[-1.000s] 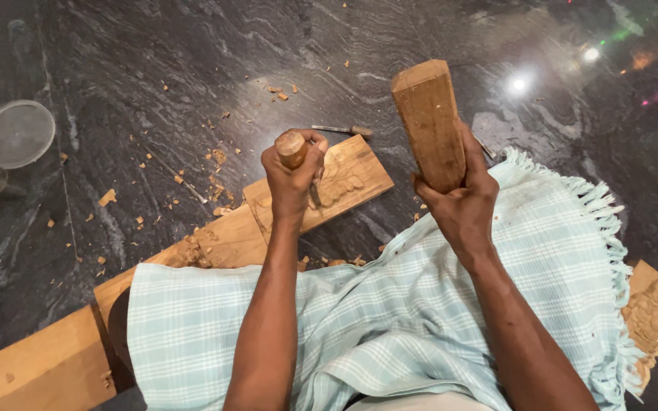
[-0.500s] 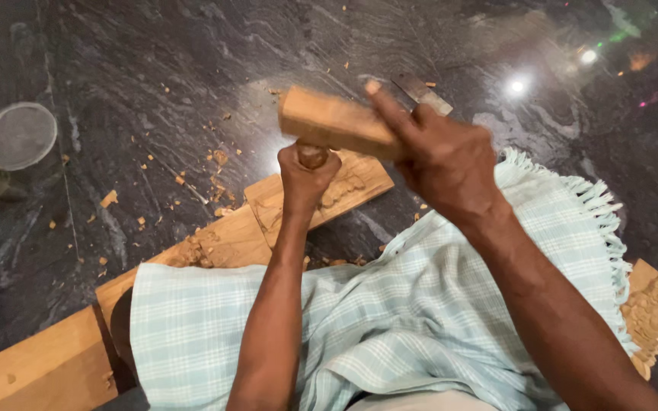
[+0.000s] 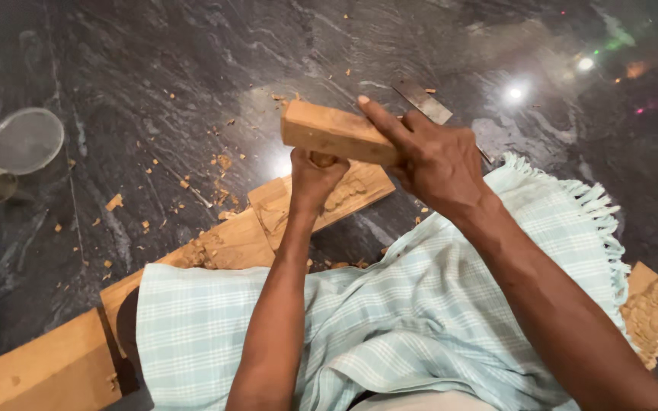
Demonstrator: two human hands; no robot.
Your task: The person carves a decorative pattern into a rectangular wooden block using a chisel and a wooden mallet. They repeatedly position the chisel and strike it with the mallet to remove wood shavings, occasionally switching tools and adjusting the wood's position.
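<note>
Dark polished stone floor (image 3: 154, 68) lies under everything, strewn with wood chips. Nearest, a pale checked cloth (image 3: 420, 320) covers the person's lap. Beyond it, the left hand (image 3: 315, 176) has its fingers wrapped tight around a chisel handle (image 3: 321, 159) standing on the carved wooden plank (image 3: 298, 213). The right hand (image 3: 436, 160) grips a wooden mallet block (image 3: 329, 131) lying across the handle's top. Farther left sits a round sieve (image 3: 23, 141).

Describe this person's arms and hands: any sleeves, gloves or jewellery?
Both arms are bare to the frame's edge, with no sleeves in view. The left hand and right hand wear no gloves, and no rings, watch or bracelets show. One right fingernail looks pale and trimmed short.
</note>
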